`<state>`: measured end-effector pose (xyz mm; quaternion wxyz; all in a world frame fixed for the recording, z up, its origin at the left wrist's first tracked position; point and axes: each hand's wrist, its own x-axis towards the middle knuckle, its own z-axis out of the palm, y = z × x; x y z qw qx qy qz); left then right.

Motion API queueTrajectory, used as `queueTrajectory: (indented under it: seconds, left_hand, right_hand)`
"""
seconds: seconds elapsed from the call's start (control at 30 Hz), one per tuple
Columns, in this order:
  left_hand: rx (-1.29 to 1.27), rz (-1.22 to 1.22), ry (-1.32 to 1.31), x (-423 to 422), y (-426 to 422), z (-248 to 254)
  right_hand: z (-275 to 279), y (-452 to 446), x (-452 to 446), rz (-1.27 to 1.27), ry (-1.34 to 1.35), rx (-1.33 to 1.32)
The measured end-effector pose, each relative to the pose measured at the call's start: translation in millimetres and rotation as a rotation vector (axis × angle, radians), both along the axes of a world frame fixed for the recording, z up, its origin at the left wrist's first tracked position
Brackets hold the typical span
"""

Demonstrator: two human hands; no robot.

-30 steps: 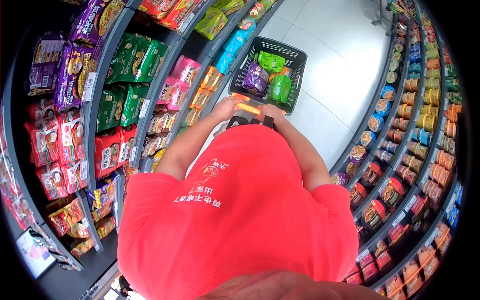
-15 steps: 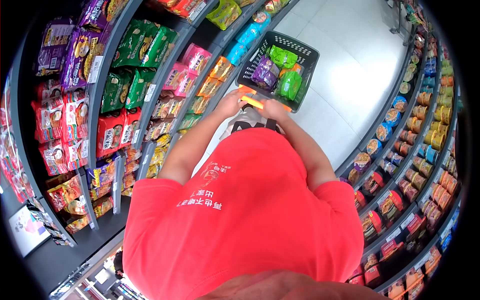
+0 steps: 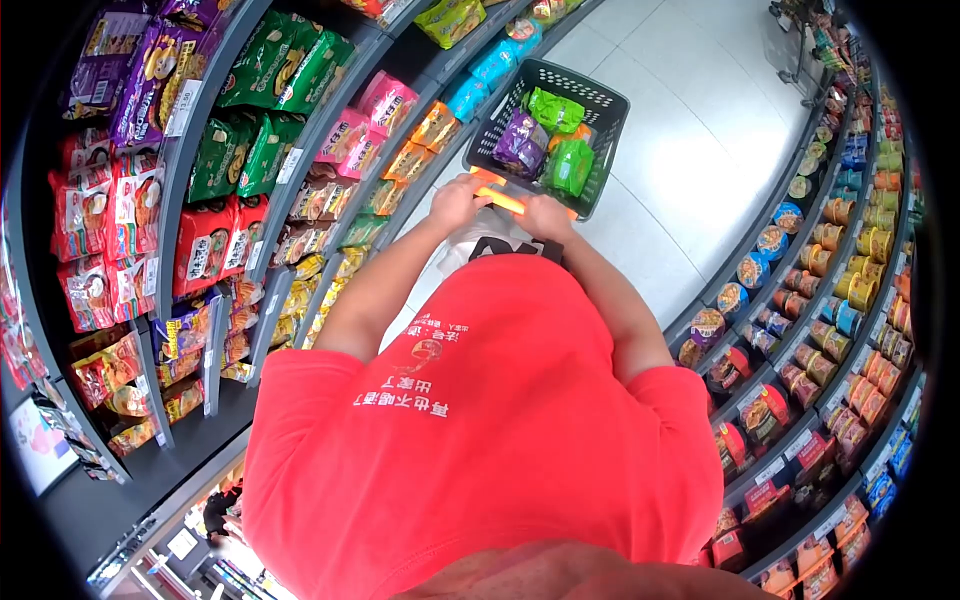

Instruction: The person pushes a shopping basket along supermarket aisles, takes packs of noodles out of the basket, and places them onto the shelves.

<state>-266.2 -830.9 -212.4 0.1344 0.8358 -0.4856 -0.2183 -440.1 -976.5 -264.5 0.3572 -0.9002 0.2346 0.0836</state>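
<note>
My left hand (image 3: pixel 460 203) is wrapped around the left part of the orange-yellow handle (image 3: pixel 498 199) of a dark green shopping basket. My right hand (image 3: pixel 546 217) grips the same handle farther right. The perforated basket (image 3: pixel 608 130) is in front of my body, just beyond both hands. Inside it lie a purple snack packet (image 3: pixel 520 143), bright green packets (image 3: pixel 571 166) and something orange, partly covered by them. Both arms reach forward from a red T-shirt (image 3: pixel 500 430).
Shelves on my left hold bagged instant noodles, such as green packs (image 3: pixel 243 155) and red packs (image 3: pixel 82 212). Curved shelves on my right carry noodle cups (image 3: pixel 772 241). Pale floor tiles (image 3: pixel 690 130) run up the aisle. Behind me at lower left, a person (image 3: pixel 222 512) is partly visible.
The basket and my hands have shifted slightly left in view, still joined at the handle. The left shelves have slid a little outward, and more of the person behind shows.
</note>
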Motion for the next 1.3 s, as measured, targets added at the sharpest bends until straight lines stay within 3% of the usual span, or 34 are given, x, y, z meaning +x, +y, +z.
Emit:
queueTrajectory:
  seconds: [0.27,0.57,0.87,1.3]
  left_hand:
    - [-0.042,0.05,0.009,-7,5,-1]
    - [0.273,0.037,-0.149,-23,-15,22]
    - [0.211,0.014,-0.176,-31,-15,23]
    - [0.248,-0.274,-0.288,-7,-20,25]
  right_hand:
    - [7,-3,-1,0.021,0.06,-0.005]
    - [11,-5,-2,0.021,0.053,0.002]
    - [13,-5,-2,0.027,0.061,0.007]
    - [9,-5,1,0.043,0.137,0.03]
